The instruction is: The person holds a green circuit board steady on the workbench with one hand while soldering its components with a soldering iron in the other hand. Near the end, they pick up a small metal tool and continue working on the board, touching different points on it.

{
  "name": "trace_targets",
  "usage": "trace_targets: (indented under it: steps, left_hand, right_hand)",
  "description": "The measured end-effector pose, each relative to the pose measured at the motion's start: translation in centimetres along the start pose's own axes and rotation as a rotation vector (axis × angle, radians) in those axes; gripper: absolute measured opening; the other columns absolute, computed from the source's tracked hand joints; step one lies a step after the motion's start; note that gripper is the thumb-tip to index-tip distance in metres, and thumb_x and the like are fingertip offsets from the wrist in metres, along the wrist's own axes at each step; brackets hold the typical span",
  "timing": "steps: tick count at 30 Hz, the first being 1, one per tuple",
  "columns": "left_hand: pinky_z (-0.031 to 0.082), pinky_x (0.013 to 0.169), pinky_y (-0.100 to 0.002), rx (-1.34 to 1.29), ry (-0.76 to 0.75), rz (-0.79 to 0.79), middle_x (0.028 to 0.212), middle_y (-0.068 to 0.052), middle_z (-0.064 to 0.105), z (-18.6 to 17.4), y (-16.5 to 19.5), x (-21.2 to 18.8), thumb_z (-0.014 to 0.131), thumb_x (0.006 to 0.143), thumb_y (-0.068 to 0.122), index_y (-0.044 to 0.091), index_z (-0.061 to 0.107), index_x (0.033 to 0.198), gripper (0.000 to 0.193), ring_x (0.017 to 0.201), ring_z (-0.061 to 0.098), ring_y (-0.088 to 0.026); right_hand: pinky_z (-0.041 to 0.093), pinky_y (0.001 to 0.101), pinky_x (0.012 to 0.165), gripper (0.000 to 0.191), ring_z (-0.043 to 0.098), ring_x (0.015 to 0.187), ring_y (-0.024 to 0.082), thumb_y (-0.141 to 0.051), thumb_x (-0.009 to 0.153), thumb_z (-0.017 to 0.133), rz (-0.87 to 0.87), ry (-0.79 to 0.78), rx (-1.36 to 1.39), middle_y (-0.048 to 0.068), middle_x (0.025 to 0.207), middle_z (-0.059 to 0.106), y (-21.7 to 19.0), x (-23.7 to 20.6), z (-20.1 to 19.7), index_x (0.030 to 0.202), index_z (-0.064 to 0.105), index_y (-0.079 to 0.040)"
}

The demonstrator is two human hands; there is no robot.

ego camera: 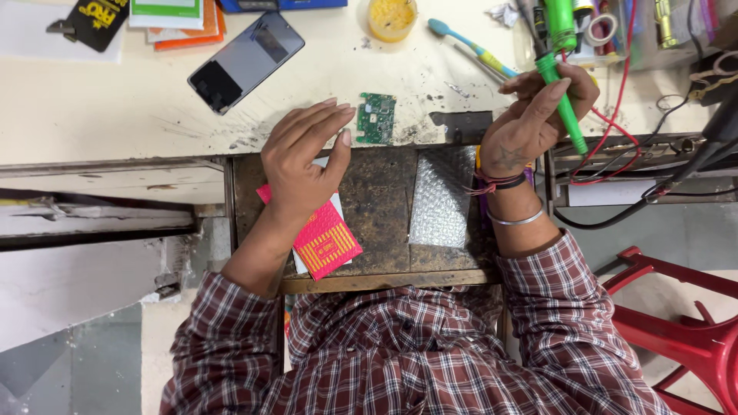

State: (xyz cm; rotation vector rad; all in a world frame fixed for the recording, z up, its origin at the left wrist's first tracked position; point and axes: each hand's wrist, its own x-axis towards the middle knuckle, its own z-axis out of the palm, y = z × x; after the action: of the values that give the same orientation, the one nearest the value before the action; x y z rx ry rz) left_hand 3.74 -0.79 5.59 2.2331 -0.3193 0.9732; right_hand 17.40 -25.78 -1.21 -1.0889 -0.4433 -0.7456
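Note:
A small green circuit board (376, 117) lies on the pale worktop at the edge of an open drawer. My left hand (302, 157) hovers just left of it with fingers apart, its fingertips close to the board, and holds nothing. My right hand (536, 117) is shut on a green soldering iron (563, 101), whose shaft points up and away from me and whose lower end slants down past my fingers. Red and black wires (615, 146) trail from that side. A pink and yellow packet (327, 241) lies under my left wrist in the drawer.
A dark phone (246, 60) lies at the back left, near orange and green booklets (181, 21). A yellow pot (391, 17), a blue and green toothbrush (469, 44) and a bubble-wrap bag (441, 197) are around. A red plastic stool (684, 323) stands at lower right.

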Motion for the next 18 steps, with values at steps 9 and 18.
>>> trace_targets:
  steps: [9,18]
  left_hand:
    - [0.057,0.083,-0.044,0.063,-0.274,0.26,0.105,-0.004,0.078,4.3,1.3,7.0,0.073,0.099,0.017,0.013,0.078,0.118,0.02,0.093,0.074,-0.026]
    - [0.054,0.072,-0.038,0.313,-0.362,0.519,0.086,-0.002,0.067,15.9,0.5,12.4,0.067,0.081,0.011,0.016,0.071,0.087,0.008,0.086,0.071,-0.023]
  right_hand:
    - [0.052,0.0302,0.088,0.029,0.06,0.092,0.016,-0.034,0.12,0.045,0.046,0.121,0.118,0.009,0.103,0.062,-1.0,0.6,-0.1,0.138,0.046,-0.011]
    - [0.052,0.0293,0.086,0.029,0.06,0.093,0.016,-0.033,0.118,0.044,0.053,0.195,0.09,0.008,0.113,0.06,-1.7,1.5,0.5,0.136,0.045,-0.011]
